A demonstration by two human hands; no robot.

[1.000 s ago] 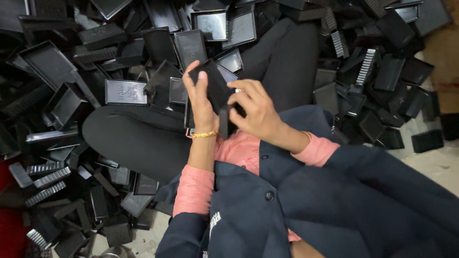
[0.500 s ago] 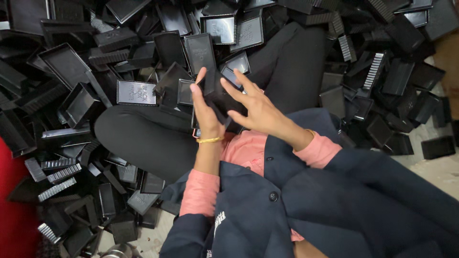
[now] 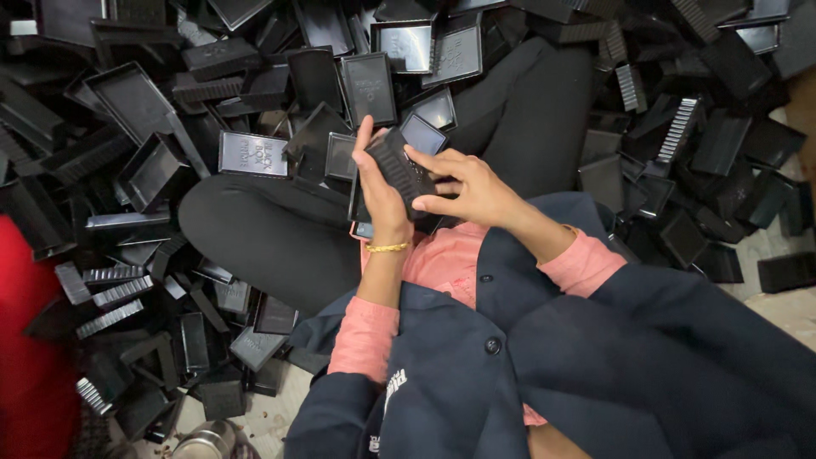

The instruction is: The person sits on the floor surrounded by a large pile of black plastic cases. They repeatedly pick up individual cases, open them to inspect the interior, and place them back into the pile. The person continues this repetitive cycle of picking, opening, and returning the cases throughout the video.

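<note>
I sit cross-legged in black trousers, and both hands meet over my lap. My left hand [image 3: 376, 189], with a gold bracelet on the wrist, grips a black ribbed plastic part [image 3: 399, 168] from the left side. My right hand [image 3: 466, 187] closes on the same part from the right, fingers across its grooved face. A dark jacket over pink sleeves covers my arms. A flat black tray piece [image 3: 422, 133] lies just beyond my fingertips.
A deep heap of black plastic trays and box lids [image 3: 136, 102] surrounds my legs on all sides. Ribbed comb-like pieces [image 3: 106, 289] lie at the left. A red object [image 3: 25, 357] sits at the far left, a metal cup [image 3: 204, 442] at the bottom.
The smooth flat black piece held earlier has given way to a ribbed part, now turned grooved side up in both hands. The view has shifted slightly.
</note>
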